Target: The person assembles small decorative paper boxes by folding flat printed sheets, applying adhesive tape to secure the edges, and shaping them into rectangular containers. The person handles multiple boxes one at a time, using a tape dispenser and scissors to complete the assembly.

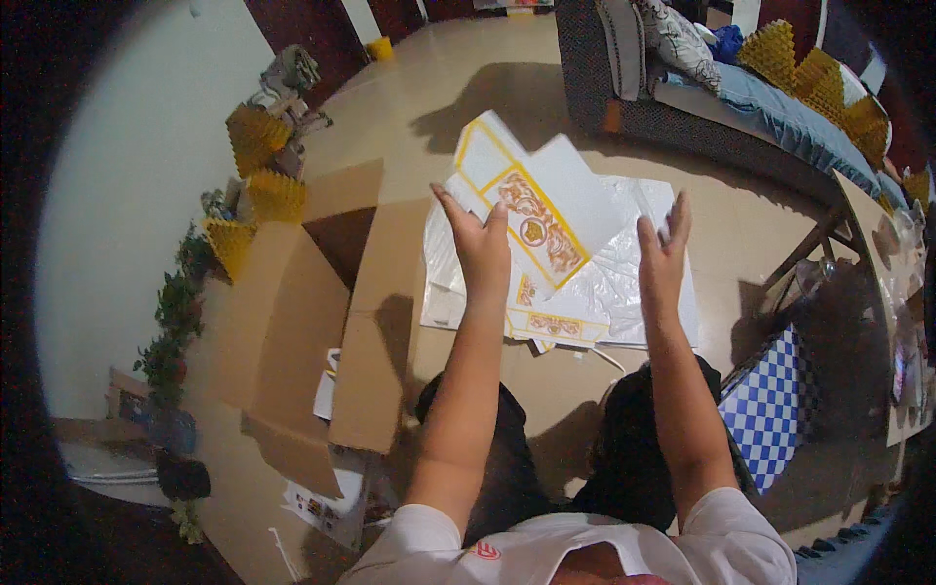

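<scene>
A white flat cardboard box blank [534, 219] with yellow borders and an orange-brown print lies tilted in front of me. Beneath it is a pile of white sheets [673, 302], partly covered by clear crinkled plastic [616, 255]. My left hand [480, 249] is over the blank's left side, thumb and fingers spread; whether it touches the card I cannot tell. To the right of the blank, over the plastic and sheets, my right hand [663, 255] is held upright with thumb and fingers apart. Neither hand grips anything.
On my left stands an open brown carton [375, 341] with white pieces inside. Yellow folded-paper stacks [278, 195] and plants [168, 336] line the wall. A sofa [673, 127] is at the back right. A blue-and-white checked sheet [765, 409] stands beside a wooden-legged table [868, 224].
</scene>
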Tool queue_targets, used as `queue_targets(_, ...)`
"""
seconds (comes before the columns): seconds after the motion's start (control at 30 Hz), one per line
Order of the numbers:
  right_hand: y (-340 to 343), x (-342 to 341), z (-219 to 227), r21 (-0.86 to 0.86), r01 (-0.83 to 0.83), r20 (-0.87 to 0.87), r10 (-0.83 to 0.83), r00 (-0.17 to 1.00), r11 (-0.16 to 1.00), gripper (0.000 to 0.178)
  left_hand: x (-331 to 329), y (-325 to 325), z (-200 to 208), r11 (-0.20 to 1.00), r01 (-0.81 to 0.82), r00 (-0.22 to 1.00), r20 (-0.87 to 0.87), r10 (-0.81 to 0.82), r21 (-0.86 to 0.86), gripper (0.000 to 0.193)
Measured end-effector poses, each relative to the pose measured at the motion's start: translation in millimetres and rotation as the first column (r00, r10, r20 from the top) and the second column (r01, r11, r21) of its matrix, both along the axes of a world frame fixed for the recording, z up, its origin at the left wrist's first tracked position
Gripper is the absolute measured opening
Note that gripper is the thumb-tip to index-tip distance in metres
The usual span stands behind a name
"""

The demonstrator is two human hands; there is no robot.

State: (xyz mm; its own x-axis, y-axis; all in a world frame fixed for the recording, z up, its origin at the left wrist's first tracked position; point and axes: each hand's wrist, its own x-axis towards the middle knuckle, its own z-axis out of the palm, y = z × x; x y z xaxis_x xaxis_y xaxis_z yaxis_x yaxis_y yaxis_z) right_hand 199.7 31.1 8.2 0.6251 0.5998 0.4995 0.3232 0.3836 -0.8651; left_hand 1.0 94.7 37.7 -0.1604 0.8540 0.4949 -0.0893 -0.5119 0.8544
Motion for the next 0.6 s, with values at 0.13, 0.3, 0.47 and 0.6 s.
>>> queue_targets(0.13, 2, 9, 38, -0.037, -0.169, 0.475, 0.166, 0.864, 0.985, 0.046, 5, -9, 2, 0.944, 0.294, 0.954, -0.017, -0.300, -0.152, 0.064)
queue_targets(0.3, 11, -11, 46, -0.201, -0.228, 0.596, 0.304, 0.743, 0.953, 0.056, 15, -22, 0, 0.867, 0.435, 0.896, 0.027, -0.443, -0.244, 0.014)
queue_targets(0.47, 11, -20, 31, -0.270, -0.247, 0.500, 0.355, 0.790, 0.931, 0.053, 10, -28, 8, 0.858, 0.396, 0.907, -0.009, -0.422, -0.327, 0.013)
queue_targets(0.6, 14, -18, 27, -0.298, -0.276, 0.596, 0.404, 0.694, 0.914, 0.040, 12, -25, 2, 0.884, 0.372, 0.921, -0.005, -0.389, -0.284, 0.012)
